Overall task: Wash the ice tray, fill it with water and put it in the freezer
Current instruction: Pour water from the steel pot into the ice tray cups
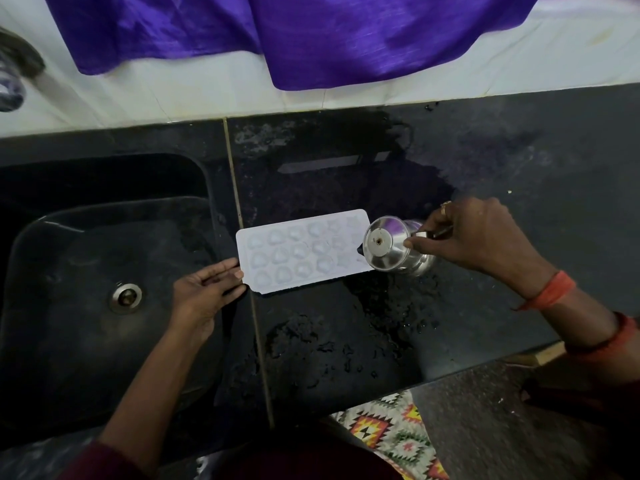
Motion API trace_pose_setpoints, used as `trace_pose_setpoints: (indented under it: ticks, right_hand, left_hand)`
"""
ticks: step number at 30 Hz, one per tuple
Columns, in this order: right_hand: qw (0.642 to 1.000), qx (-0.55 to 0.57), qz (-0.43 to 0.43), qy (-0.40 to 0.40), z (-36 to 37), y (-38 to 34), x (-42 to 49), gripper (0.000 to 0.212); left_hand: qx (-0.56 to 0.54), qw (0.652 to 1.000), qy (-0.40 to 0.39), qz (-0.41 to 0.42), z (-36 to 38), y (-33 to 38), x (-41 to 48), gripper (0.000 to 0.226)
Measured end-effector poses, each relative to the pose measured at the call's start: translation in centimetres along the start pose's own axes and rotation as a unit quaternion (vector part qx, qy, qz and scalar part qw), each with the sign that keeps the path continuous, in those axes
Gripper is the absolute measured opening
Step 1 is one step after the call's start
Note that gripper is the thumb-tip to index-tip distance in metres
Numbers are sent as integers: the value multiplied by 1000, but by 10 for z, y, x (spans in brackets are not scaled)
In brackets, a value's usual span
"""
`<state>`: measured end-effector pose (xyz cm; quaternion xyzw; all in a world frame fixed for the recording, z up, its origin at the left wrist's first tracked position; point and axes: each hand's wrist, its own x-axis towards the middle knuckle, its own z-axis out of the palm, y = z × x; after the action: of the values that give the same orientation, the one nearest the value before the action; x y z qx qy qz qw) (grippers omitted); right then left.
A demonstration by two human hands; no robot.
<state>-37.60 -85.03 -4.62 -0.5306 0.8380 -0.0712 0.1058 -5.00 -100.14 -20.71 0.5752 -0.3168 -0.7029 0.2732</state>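
— Where does the ice tray (298, 251) lie?
— The white tray lies flat on the black surface (485, 161), just right of the sink (104, 254), its rounded cups facing up.
— And the person's grip on it?
— The left hand (204, 289) has no grip. Its fingers are straight, and the fingertips touch the tray's left end.
— The other hand?
— The right hand (474, 233) has its grip closed round the neck of a steel pot (391, 247). The pot is tipped on its side over the tray's right end, with its base turned towards the camera. Whether water is running out cannot be told.
— What lies around them?
— The surface near the tray is wet in patches. The sink's drain (125, 297) shows to the left, and a purple cloth (311, 36) hangs over the pale wall behind.
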Motion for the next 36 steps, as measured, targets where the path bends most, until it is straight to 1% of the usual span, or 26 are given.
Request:
trace_pose_setpoints:
  ticks: [4, 10, 14, 19, 25, 30, 36]
  right_hand:
    - [1000, 17, -2, 0, -4, -1, 1, 35]
    - [998, 58, 3, -4, -15, -6, 5, 31]
    - [998, 54, -4, 7, -17, -10, 8, 29]
    - [999, 41, -13, 23, -13, -13, 11, 33]
    - [999, 37, -6, 31, -9, -16, 15, 48]
    - [999, 11, -12, 35, -7, -16, 18, 48]
    - [999, 0, -16, 41, -6, -16, 20, 47]
  left_hand:
    - [3, 1000, 0, -1, 0, -1, 1, 22]
    - [5, 1000, -3, -1, 0, -1, 1, 25]
    - [2, 1000, -4, 0, -1, -1, 1, 25]
    - [2, 1000, -5, 4, 1, -1, 0, 30]
    - [-4, 1000, -7, 0, -3, -4, 5, 28]
    - [-10, 1000, -7, -3, -3, -4, 5, 25]
    - [-6, 1000, -4, -3, -2, -3, 4, 29]
